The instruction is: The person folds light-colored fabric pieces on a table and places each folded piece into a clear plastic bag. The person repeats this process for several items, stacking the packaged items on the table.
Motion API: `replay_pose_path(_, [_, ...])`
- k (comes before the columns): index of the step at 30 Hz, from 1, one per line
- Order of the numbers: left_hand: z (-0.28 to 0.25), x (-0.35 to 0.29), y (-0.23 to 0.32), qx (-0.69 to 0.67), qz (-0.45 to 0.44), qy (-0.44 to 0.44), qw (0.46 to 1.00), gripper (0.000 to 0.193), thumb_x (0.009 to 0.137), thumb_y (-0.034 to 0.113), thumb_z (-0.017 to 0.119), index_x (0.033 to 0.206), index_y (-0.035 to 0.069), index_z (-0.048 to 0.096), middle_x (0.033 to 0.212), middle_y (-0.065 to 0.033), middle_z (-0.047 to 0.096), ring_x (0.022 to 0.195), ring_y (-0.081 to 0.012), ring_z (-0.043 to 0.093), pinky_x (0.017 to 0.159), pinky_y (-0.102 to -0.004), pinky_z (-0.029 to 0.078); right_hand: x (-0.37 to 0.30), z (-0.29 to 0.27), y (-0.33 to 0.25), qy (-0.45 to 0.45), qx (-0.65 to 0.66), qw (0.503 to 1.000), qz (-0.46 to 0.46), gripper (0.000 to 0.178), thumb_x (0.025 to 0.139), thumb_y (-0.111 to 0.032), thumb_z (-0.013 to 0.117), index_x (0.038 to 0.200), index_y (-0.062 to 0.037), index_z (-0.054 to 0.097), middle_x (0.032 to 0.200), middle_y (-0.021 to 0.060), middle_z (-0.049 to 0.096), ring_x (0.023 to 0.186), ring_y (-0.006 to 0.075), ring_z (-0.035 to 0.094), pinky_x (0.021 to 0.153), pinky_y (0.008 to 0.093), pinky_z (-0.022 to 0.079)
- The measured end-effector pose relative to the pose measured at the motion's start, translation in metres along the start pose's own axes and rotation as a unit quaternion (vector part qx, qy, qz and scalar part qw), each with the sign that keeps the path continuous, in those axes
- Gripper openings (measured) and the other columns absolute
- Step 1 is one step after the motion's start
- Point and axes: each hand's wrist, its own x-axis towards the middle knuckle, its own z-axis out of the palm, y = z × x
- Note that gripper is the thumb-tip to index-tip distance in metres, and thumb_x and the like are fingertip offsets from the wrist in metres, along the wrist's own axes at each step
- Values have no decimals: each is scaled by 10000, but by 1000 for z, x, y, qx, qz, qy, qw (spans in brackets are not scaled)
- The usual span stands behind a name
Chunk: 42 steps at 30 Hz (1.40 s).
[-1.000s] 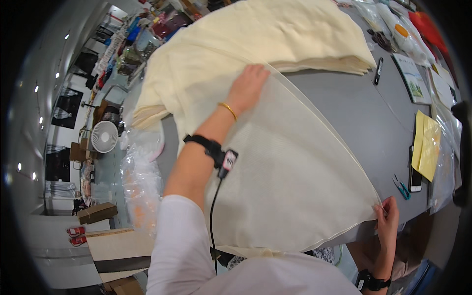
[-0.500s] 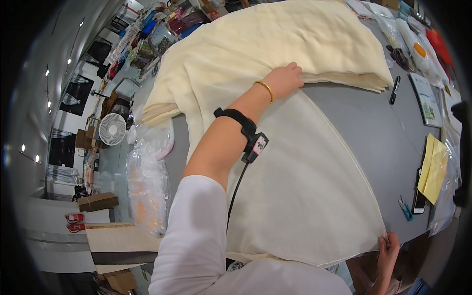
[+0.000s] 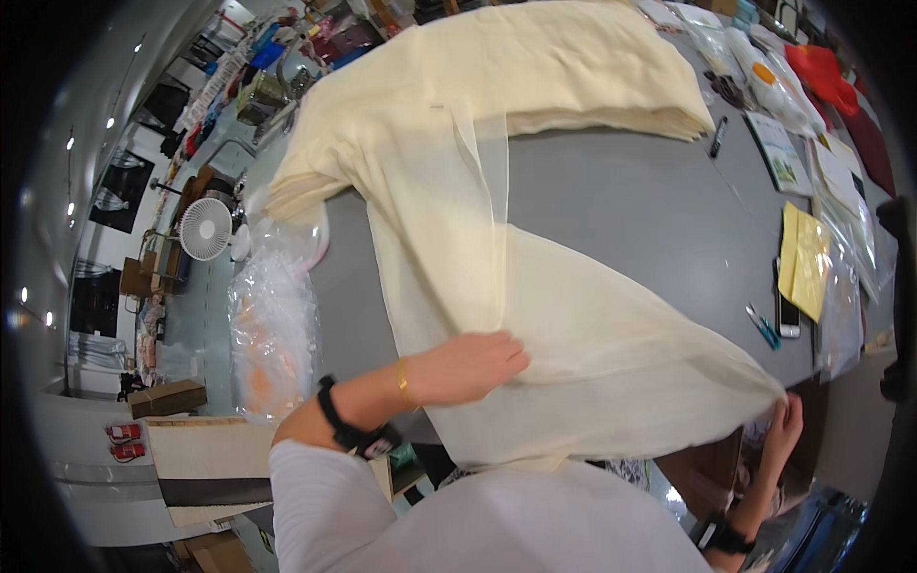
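A long, thin cream fabric (image 3: 630, 325) stretches from the pile on the table down to the front edge and drapes over it. My left hand (image 3: 475, 366), with a gold bangle at the wrist, is closed on a fold of the fabric near the table's front. At the lower right, my right hand (image 3: 784, 430) pinches a corner of the same fabric and holds it just off the table edge. The folded cream pile (image 3: 535, 67) lies across the far side, several layers deep. A sheer flap of fabric stands out over the left part.
On the grey table (image 3: 630, 201) at the right lie a black marker (image 3: 718, 137), a booklet (image 3: 778, 155), teal thread snips (image 3: 763, 327), a phone (image 3: 787, 310) and a yellow envelope (image 3: 804, 260). Plastic-wrapped goods (image 3: 272, 334) line the left edge; a white fan (image 3: 205, 229) stands beyond.
My left hand has come from the far pile back toward me, drawing a fold of fabric along. My right hand has lifted its corner slightly up and rightward.
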Motion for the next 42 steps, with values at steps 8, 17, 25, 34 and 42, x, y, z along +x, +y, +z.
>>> replay_pose_path(8, [20,-115,107,-234,-168,-64,955,104,958,148,604,909,56,604,769,-126,597,762,-343,608,671,-418,481,42,143,-134,-59,-126,955,-263,261,933,43,584,1166,-47,662,889,95,660,801,179,637,724,309,500])
replay_pose_path(17, [-4,-41,18,-14,-282,323,903,236,957,241,697,1120,70,688,940,-111,693,784,-299,686,660,-380,521,-36,339,-235,-244,-93,791,-553,113,896,-76,623,1004,-54,647,1365,102,661,1296,288,590,1043,432,449])
replay_pose_path(25, [27,72,-96,84,-289,374,877,171,948,199,696,1087,100,711,1012,-54,668,805,-295,682,694,-396,544,-46,369,-201,-172,-149,786,-574,164,900,-109,603,1046,-50,645,1407,70,641,1349,229,568,1032,397,471])
replay_pose_path(34, [48,60,-64,78,-229,314,918,109,947,176,692,1009,88,697,962,-27,605,689,-280,659,586,-409,534,-50,360,-208,-217,-76,817,-528,201,831,-57,646,1030,-29,662,1289,109,686,1280,275,608,1044,414,470])
replay_pose_path(42, [40,50,-61,-48,-248,383,889,122,939,155,702,985,43,717,907,-50,632,660,-258,633,606,-358,504,3,303,-249,-267,-50,868,-415,169,761,23,722,905,-61,693,1261,40,698,1284,280,579,1013,440,476])
